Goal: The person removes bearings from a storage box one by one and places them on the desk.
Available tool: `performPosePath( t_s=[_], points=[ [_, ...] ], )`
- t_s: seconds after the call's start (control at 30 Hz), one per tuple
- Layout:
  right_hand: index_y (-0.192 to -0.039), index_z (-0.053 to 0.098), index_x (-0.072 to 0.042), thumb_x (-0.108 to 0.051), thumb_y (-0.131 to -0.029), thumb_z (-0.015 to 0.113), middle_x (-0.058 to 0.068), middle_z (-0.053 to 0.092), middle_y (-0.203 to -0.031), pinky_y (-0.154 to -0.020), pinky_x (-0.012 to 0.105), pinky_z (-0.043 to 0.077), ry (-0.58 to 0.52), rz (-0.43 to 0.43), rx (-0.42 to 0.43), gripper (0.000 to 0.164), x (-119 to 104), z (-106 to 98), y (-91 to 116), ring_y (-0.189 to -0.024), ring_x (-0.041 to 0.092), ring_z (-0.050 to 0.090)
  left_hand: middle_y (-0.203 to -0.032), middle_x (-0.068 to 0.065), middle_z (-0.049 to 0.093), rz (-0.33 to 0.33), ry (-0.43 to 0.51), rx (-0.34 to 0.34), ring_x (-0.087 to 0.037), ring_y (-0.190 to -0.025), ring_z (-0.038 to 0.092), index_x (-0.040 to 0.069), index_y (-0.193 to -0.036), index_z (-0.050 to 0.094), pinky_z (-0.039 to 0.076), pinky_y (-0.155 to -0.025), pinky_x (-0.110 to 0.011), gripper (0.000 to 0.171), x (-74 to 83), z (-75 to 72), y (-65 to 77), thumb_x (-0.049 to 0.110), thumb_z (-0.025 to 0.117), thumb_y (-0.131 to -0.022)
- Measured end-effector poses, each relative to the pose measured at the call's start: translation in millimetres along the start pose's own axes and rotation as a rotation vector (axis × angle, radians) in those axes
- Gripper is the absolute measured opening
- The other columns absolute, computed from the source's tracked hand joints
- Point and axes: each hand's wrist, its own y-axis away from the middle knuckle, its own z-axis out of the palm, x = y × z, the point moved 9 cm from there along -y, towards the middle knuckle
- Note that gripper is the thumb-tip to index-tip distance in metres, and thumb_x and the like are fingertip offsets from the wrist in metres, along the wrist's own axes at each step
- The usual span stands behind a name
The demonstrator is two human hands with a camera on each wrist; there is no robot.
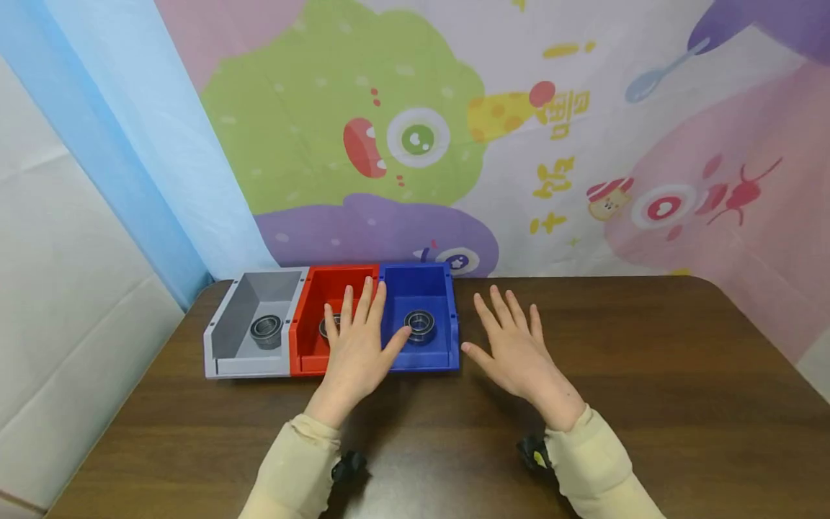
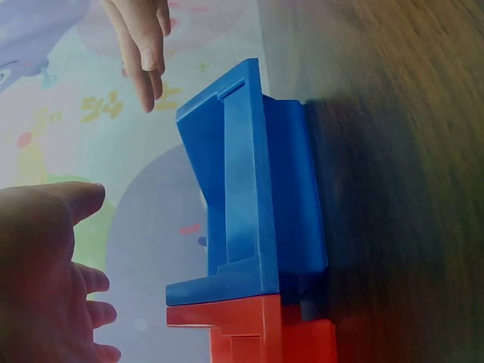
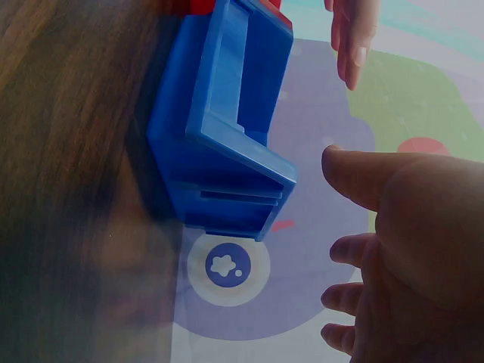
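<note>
Three joined bins stand in a row on the table: a grey bin (image 1: 248,367), a red bin (image 1: 310,365) and a blue bin (image 1: 424,360). Each has a metal ball bearing in it: one bearing (image 1: 266,331) in the grey, one bearing (image 1: 323,329) partly hidden by fingers in the red, one bearing (image 1: 420,327) in the blue. My left hand (image 1: 359,355), fingers spread and straight, hovers over the front of the red and blue bins, holding nothing. Right of the blue bin my right hand (image 1: 519,355) is spread the same way above the table, with nothing in it.
The brown wooden table (image 1: 648,375) extends right of the bins and toward me. Behind its back edge hangs a printed cartoon curtain (image 1: 415,79). A pale wall panel (image 1: 65,252) borders the left side. Dark wrist devices (image 1: 349,467) sit at both sleeves.
</note>
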Motion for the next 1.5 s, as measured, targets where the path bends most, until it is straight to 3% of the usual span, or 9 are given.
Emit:
performPosePath(
  t_s=[0.33, 0.57, 0.83, 1.07, 1.2, 1.33, 1.5],
  points=[
    [-0.144, 0.026, -0.012, -0.044, -0.089, 0.05, 0.014, 0.017, -0.151, -0.107, 0.06, 0.005, 0.02, -0.046, 0.063, 0.068, -9.1, 0.1, -4.6, -0.138, 0.034, 0.01, -0.152, -0.008, 0.016, 0.023, 0.007, 0.017, -0.035, -0.139, 0.009, 0.014, -0.144, 0.025, -0.003, -0.106, -0.061, 0.072, 0.8, 4.8, 0.5, 0.045, 0.053, -0.086],
    [-0.133, 0.046, -0.008, -0.03, -0.088, 0.057, 0.014, 0.043, -0.138, -0.109, 0.053, 0.015, 0.041, -0.212, 0.167, 0.052, -44.3, -4.8, -25.8, -0.132, 0.03, 0.032, -0.149, -0.014, 0.024, 0.058, 0.003, 0.035, -0.038, -0.134, 0.023, 0.006, -0.141, 0.03, 0.019, -0.105, -0.059, 0.071, -1.8, 7.0, -2.0, 0.026, 0.063, -0.081],
    [-0.124, 0.053, -0.001, -0.019, -0.085, 0.061, 0.015, 0.051, -0.129, -0.108, 0.04, 0.027, 0.153, -0.333, 0.077, 0.043, -78.7, 18.5, -52.1, -0.125, 0.029, 0.043, -0.145, -0.02, 0.03, 0.076, 0.033, 0.058, -0.038, -0.129, 0.033, -0.003, -0.138, 0.033, 0.027, -0.104, -0.053, 0.071, -10.1, 14.4, -4.3, 0.01, 0.067, -0.077],
    [-0.118, 0.056, 0.003, -0.013, -0.085, 0.058, 0.016, 0.057, -0.119, -0.101, 0.038, 0.037, 0.284, -0.388, 0.076, 0.036, -91.0, 29.8, -65.9, -0.115, 0.028, 0.051, -0.142, -0.023, 0.032, 0.132, 0.03, 0.063, -0.038, -0.128, 0.035, -0.008, -0.134, 0.035, 0.028, -0.104, -0.05, 0.066, -7.3, 16.3, -6.1, 0.006, 0.066, -0.077],
    [-0.122, 0.054, -0.001, -0.018, -0.086, 0.058, 0.012, 0.058, -0.12, -0.1, 0.035, 0.038, 0.377, -0.367, 0.038, 0.04, -93.1, 36.9, -75.7, -0.114, 0.024, 0.053, -0.143, -0.023, 0.031, 0.134, 0.025, 0.054, -0.037, -0.13, 0.033, -0.007, -0.135, 0.034, 0.028, -0.104, -0.051, 0.067, -7.9, 14.0, -8.2, 0.007, 0.066, -0.078],
    [-0.13, 0.049, -0.007, -0.028, -0.086, 0.059, 0.009, 0.054, -0.127, -0.103, 0.036, 0.034, 0.46, -0.309, -0.054, 0.049, -89.1, 47.7, -82.5, -0.12, 0.021, 0.049, -0.143, -0.022, 0.031, 0.133, 0.021, 0.035, -0.036, -0.13, 0.033, -0.006, -0.136, 0.034, 0.027, -0.105, -0.051, 0.067, -8.7, 13.3, -8.5, 0.008, 0.066, -0.079],
    [-0.133, 0.046, -0.012, -0.034, -0.087, 0.057, 0.007, 0.053, -0.129, -0.105, 0.038, 0.032, 0.488, -0.265, -0.137, 0.053, -82.8, 59.2, -83.2, -0.121, 0.02, 0.048, -0.144, -0.021, 0.031, 0.122, 0.031, 0.003, -0.035, -0.131, 0.032, -0.004, -0.137, 0.033, 0.026, -0.105, -0.051, 0.068, -10.1, 18.9, -5.4, 0.009, 0.066, -0.079]
  ],
)
